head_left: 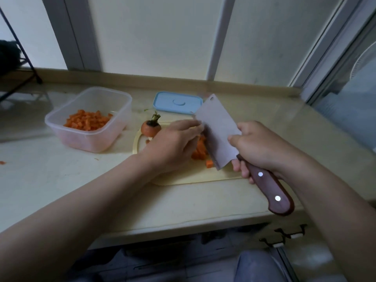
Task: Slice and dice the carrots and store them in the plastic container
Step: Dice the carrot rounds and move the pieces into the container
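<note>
Nearest, the right hand (262,147) wraps the cleaver (217,129) by its handle, blade tilted on the cutting board (193,178), while the left hand (173,145), fingers together and nearly straight, herds carrot dice (200,150) against it, likely for scooping into the part-filled plastic container (89,119) left of the board.

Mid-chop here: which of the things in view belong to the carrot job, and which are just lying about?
In the job: cleaver, right hand, left hand, carrot pieces, cutting board, plastic container, diced carrot, blue lid.
Lying about: carrot top, stray carrot bit, black stand, fan.
</note>
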The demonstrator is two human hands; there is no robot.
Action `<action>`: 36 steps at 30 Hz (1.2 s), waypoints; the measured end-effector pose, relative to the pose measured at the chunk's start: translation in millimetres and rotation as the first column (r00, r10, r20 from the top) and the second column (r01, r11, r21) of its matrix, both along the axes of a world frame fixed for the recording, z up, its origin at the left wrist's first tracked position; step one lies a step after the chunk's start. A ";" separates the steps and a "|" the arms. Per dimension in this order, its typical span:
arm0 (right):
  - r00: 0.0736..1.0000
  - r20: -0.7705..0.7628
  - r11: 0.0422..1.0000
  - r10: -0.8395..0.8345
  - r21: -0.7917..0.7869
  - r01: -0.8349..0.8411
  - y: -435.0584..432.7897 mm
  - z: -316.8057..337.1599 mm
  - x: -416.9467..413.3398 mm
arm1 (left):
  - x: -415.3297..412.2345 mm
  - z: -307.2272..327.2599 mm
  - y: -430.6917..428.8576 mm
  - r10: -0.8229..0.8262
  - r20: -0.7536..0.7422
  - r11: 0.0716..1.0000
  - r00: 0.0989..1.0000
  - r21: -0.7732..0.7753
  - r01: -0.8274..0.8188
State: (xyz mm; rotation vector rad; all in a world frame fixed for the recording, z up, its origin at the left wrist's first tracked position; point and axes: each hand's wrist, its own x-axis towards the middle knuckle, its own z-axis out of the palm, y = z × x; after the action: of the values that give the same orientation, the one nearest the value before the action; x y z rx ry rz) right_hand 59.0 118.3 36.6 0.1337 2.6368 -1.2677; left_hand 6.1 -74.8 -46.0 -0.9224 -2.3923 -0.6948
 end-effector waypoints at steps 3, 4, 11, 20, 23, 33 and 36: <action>1.000 -0.008 0.999 -0.001 -0.050 0.001 7.8 0.1 1.9 | -2.8 -4.6 3.2 -0.069 -0.041 0.987 0.997 -0.147 0.063; 1.000 -0.011 0.998 -0.007 -0.066 0.007 11.4 0.4 1.8 | -3.3 -4.7 2.8 -0.071 -0.063 0.977 0.995 -0.204 0.057; 0.994 -0.058 0.978 -0.096 -0.192 0.083 54.4 7.5 1.1 | 4.7 15.2 8.5 0.157 0.243 0.986 0.957 -0.097 -0.137; 0.952 -0.010 0.906 -0.307 -0.311 0.289 146.3 -22.9 6.5 | 18.6 5.2 54.6 0.339 0.468 0.891 0.816 -0.437 -0.119; 0.951 0.027 0.904 -0.309 -0.301 0.302 158.6 -39.1 6.8 | 15.3 2.6 68.6 0.358 0.447 0.888 0.820 -0.433 -0.151; 0.961 0.112 0.916 -0.254 -0.292 0.276 166.3 -51.3 -15.9 | -7.7 2.5 91.0 0.383 0.405 0.903 0.830 -0.352 -0.245; 0.965 0.137 0.921 -0.222 -0.295 0.254 166.3 -52.1 -20.5 | -13.7 1.7 94.4 0.369 0.397 0.910 0.840 -0.338 -0.240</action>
State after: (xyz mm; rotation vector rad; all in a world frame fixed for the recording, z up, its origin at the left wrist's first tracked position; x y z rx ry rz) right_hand 38.5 284.6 -15.5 0.4670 2.3530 -1.6874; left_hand -7.6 19.6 -44.2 -0.4781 -3.0267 -0.4957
